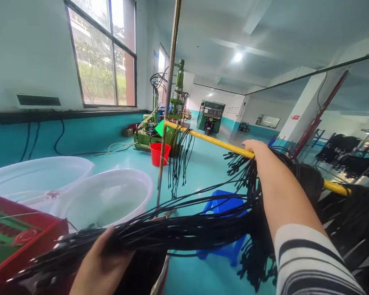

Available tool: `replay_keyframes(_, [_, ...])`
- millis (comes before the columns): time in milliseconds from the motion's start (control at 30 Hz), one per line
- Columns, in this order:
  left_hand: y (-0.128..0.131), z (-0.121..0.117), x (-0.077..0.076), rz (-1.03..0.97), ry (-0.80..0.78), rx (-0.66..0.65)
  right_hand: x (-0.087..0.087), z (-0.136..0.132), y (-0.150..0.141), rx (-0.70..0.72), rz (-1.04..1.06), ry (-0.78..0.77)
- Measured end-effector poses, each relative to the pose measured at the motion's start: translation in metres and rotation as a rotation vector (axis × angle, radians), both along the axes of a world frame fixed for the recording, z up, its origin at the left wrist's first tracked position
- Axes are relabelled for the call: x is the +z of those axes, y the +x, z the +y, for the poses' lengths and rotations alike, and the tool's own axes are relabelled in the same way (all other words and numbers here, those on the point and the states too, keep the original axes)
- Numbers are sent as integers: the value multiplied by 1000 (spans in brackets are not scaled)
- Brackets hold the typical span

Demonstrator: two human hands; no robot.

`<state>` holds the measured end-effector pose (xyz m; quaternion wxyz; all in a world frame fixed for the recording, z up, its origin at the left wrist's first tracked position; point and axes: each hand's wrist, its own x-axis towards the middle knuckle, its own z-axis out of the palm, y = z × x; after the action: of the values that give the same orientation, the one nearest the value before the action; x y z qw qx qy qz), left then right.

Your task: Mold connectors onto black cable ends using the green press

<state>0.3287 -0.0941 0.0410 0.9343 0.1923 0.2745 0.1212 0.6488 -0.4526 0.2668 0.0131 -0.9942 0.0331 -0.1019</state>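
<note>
A thick bundle of thin black cords (pixel 184 231) stretches sideways across the foreground. My left hand (pixel 103 260) is closed round its left part, and the loose cord ends fan out past it to the lower left. On a yellow pole (pixel 215 141), my right hand (pixel 254 148) curls over the top, where the bundle hangs; its fingertips are partly hidden. More black cords (pixel 252 180) dangle below that hand. Farther left along the pole, a smaller bunch of cords (pixel 181 155) hangs apart from both hands.
An upright metal post (pixel 169 90) meets the pole's left end. White tubs (pixel 141 180) stand left, near a red box (pixel 49 221). A blue stool (pixel 224 203) is under the cords. Behind are a red bucket (pixel 160 155) and a green machine (pixel 144 137).
</note>
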Motion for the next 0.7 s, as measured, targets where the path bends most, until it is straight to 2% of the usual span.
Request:
replay_keyframes(67, [4,-10,-6,60,-87,7,16,7,-8,111,-54,54])
replay_keyframes(133, [3,-17,-7,114,-126,5,34,18,-29,221,-173,119])
replay_keyframes(200, [-1,-23,-3,110,-145,-27,46,27,-68,362,-312,176])
replay_keyframes(267, [-5,-27,3,49,-142,-71,42,28,-122,563,-454,303])
replay_keyframes(300, [-7,-28,6,24,-143,-89,31,24,-150,641,-572,422])
replay_keyframes(367, [-8,-30,9,7,-158,-119,-6,9,-203,684,-850,694])
replay_keyframes(400, [-8,-30,9,15,-173,-136,-31,0,-224,638,-1015,830])
replay_keyframes(433, [-8,-29,8,26,-193,-152,-59,-11,-240,534,-1186,930])
replay_keyframes(467, [-8,-28,6,35,-213,-168,-87,-21,-251,407,-1255,989])
replay_keyframes(533, [-8,-26,2,32,-239,-183,-138,-37,-261,201,-1170,1103])
replay_keyframes(567, [-9,-25,1,24,-245,-185,-159,-41,-262,160,-1137,1137])
replay_keyframes(633, [-12,-25,0,8,-244,-189,-187,-39,-260,130,-1117,1121])
replay_keyframes(700, [-16,-25,2,2,-227,-188,-202,-29,-258,104,-1104,1084])
